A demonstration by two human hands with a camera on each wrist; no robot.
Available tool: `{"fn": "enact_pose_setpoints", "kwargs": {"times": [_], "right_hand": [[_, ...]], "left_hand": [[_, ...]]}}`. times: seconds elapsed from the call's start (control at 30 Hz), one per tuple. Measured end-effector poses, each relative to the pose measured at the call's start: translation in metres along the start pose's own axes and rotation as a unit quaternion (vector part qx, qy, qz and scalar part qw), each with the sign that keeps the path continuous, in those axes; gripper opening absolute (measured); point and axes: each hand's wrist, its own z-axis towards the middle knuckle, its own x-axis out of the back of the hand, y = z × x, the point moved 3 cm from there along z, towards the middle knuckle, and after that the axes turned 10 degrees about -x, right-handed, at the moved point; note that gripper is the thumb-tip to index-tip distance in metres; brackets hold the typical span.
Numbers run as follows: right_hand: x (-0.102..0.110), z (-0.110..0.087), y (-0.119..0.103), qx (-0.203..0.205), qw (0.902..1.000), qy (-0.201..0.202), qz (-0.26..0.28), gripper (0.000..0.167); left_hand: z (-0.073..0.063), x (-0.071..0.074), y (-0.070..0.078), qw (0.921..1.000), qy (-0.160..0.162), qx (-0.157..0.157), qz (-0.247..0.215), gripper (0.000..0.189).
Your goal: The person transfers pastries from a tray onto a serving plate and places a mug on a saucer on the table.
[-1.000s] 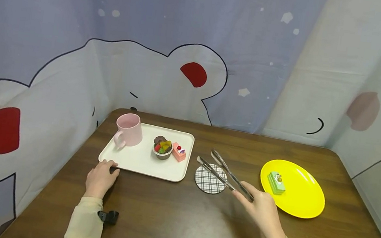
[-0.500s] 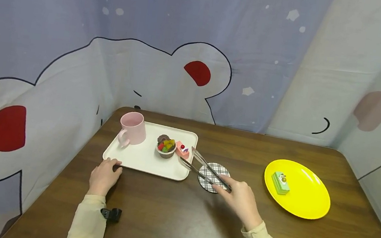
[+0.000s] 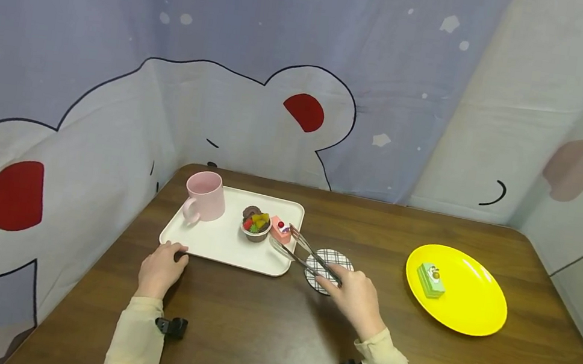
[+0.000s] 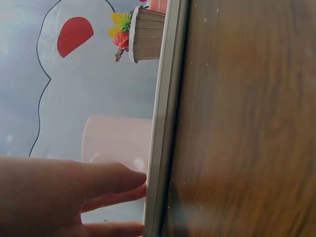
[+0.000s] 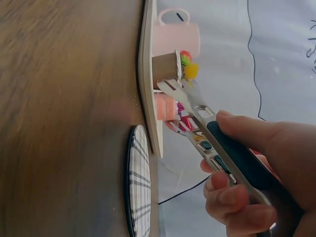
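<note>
My right hand [image 3: 356, 299] grips metal tongs [image 5: 217, 148] with dark green handle pads, thumb on one arm and fingers on the other. The tongs' spread tips reach over the right end of a cream tray [image 3: 217, 252], at a small pink cake slice [image 3: 279, 229] with a red berry on top. Close to the slice's left stands a fruit-topped cupcake [image 3: 256, 225]. At the tray's near left corner, fingertips of my left hand [image 3: 160, 269] rest on the rim. A pink mug [image 3: 206, 197] stands on the tray just beyond that hand.
A round plaid coaster [image 3: 329, 263] lies under the tongs, right of the tray. Farther right, a yellow oval plate [image 3: 473, 301] bears a green cake slice [image 3: 430, 280]. The wooden table [image 3: 262, 330] backs onto a printed curtain [image 3: 224, 107].
My right hand has moved left with the tongs, bringing their tips from above the coaster to the pink cake slice. The left hand stays at the tray's corner.
</note>
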Motion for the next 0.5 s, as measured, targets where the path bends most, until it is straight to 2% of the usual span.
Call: {"fn": "enact_pose_setpoints", "kwargs": {"times": [0.3, 0.5], "right_hand": [[-0.0056, 0.002, -0.0064, 0.026, 0.9988, 0.036, -0.022, 0.028], [-0.01, 0.0019, -0.0078, 0.031, 0.9984, 0.035, -0.032, 0.026]], "left_hand": [[0.0013, -0.0008, -0.0002, 1.0, 0.0, 0.003, -0.005, 0.036], [0.0006, -0.0013, -0.0007, 1.0, 0.001, 0.003, -0.007, 0.036]]}}
